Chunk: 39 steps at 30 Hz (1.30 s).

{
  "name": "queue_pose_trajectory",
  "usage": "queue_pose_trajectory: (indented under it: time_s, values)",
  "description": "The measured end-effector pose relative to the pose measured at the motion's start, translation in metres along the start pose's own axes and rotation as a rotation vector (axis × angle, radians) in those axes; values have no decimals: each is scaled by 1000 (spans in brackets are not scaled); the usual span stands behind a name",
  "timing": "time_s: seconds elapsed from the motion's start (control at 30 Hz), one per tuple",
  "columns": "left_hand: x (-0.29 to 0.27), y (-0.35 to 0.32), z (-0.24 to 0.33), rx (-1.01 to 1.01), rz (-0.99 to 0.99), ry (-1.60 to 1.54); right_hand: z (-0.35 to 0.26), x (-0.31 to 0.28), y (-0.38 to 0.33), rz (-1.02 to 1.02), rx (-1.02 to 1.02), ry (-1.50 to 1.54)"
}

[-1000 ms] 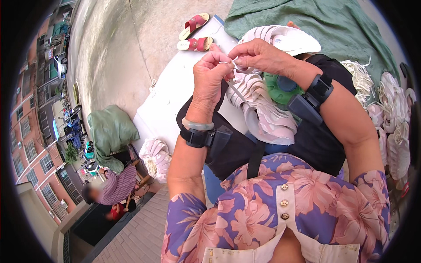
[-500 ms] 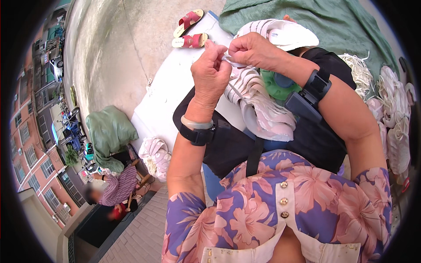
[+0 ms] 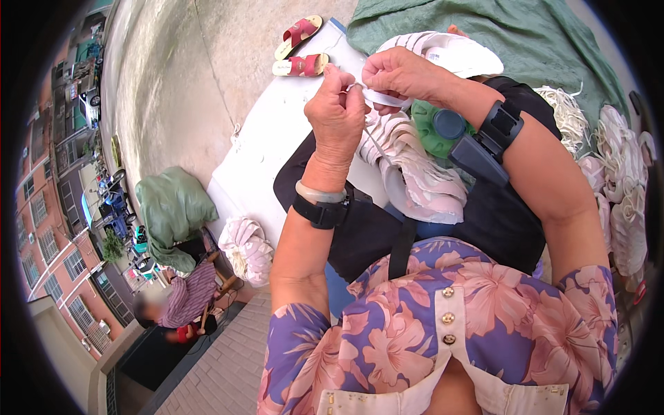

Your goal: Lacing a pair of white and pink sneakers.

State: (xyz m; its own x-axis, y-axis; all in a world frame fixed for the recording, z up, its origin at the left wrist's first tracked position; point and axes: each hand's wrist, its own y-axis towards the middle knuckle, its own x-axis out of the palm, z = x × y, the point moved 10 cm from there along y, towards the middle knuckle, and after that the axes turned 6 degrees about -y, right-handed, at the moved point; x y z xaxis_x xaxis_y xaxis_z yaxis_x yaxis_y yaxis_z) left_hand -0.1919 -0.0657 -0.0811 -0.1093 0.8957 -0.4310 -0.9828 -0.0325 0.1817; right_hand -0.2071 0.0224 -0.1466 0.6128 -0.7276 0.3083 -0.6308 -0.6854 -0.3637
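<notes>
A narrow white strip point(image 3: 384, 99) is stretched between a person's two hands, above the far edge of the lap and the white board beyond it. The left hand point(image 3: 335, 111) has thumb and forefinger pinched together at the strip's left end; the right hand point(image 3: 398, 75) grips it from the other side, fingers bent and pinching, their exact hold partly hidden.

Just nearer than the hands, a fanned stack of white and pale pink pieces point(image 3: 423, 181) lies across dark cloth point(image 3: 477, 228) on the person's lap, beside a green container point(image 3: 430, 135) with a dark cap. Just beyond the right hand sits a slotted white piece point(image 3: 460, 55), near a spread green tarp point(image 3: 498, 28).

A pale bangle point(image 3: 320, 192) and a black strap circle the left wrist; a black strapped device point(image 3: 483, 160) is worn on the right. The person wears a floral shirt point(image 3: 387, 311).

Red sandals point(image 3: 302, 66) rest on the far side, left of the tarp. A bundle of white pieces point(image 3: 244, 245) lies to the left, more white bundles point(image 3: 626, 207) to the right. Farther left, near a green sack point(image 3: 174, 207), is another person in a striped shirt point(image 3: 190, 297).
</notes>
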Motion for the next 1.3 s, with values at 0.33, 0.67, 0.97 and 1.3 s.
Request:
queue_pose_trajectory:
  time_s: [0.33, 0.67, 0.97, 1.3]
  values:
    - [-6, -5, -18, -92, -50, -31, 1, 7, 8, -106, -150, -76]
    - [6, -12, -26, -294, -26, -324, -24, -8, 0, 242, -381, -546]
    - [2, -10, -16, -32, -21, -72, -8, -12, 8, 59, -155, -212]
    - [7, -17, -23, -153, 62, -145, -33, -26, -1, 483, -470, -835]
